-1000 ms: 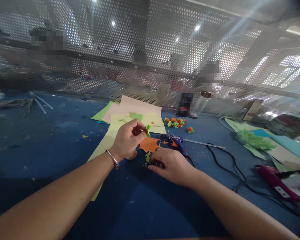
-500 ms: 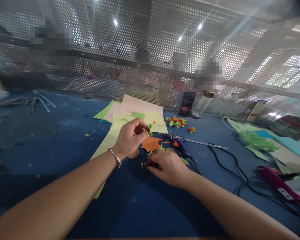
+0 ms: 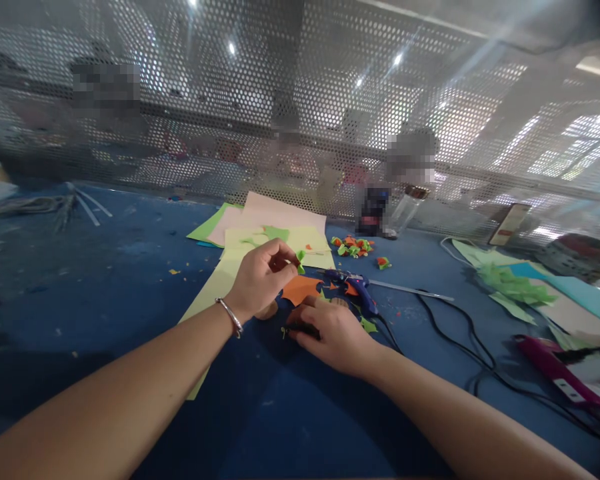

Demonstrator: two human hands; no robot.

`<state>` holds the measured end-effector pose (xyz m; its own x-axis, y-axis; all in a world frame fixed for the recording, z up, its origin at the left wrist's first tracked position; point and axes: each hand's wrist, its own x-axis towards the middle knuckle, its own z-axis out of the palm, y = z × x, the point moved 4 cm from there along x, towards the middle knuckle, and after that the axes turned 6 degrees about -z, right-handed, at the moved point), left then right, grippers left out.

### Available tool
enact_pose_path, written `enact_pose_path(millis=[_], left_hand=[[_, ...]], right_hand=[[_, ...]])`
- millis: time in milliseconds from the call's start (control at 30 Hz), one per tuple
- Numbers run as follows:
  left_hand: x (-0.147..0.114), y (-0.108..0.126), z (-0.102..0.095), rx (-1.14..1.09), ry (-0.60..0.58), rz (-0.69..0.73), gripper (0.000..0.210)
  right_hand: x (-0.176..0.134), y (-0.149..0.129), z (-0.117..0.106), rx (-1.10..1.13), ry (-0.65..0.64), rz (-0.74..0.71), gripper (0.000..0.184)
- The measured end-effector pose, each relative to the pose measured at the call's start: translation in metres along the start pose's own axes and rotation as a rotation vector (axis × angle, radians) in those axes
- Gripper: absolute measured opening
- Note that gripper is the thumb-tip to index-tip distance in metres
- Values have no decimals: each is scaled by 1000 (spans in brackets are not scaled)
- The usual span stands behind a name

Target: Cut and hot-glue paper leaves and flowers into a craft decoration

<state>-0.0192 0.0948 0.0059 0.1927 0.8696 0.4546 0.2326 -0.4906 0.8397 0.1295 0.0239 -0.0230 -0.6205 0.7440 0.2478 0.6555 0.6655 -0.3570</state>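
Observation:
Between the thumb and fingertips of my left hand is a small folded green paper piece, held above the table. My right hand rests low on the blue table, its thumb and fingers curled toward each other. Something dark shows between those fingers, but I cannot make out whether it is an object or shadow. A tiny pale curled bit lies at the fingertips. Just beyond the hands is an orange paper scrap with a jagged edge. Behind my right hand lies a blue glue gun with a clear glue stick.
Small orange and green paper flowers lie in a pile, one apart. Pale yellow paper sheets spread under my left arm. A black cable runs right, near a magenta device. A perforated metal screen stands behind.
My right fingertips have shifted slightly left, over the spot where one of two tiny curled bits lay. My left hand stays nearly still with the green paper piece.

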Motion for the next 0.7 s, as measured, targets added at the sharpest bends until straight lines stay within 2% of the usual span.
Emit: enact_pose_path(millis=[500, 700], left_hand=[[2, -2, 0, 12, -14, -3, 7], [3, -3, 3, -90, -51, -27, 8]], right_hand=[[2, -1, 3, 75, -41, -44, 12], [-4, 5, -13, 140, 82, -51, 8]])
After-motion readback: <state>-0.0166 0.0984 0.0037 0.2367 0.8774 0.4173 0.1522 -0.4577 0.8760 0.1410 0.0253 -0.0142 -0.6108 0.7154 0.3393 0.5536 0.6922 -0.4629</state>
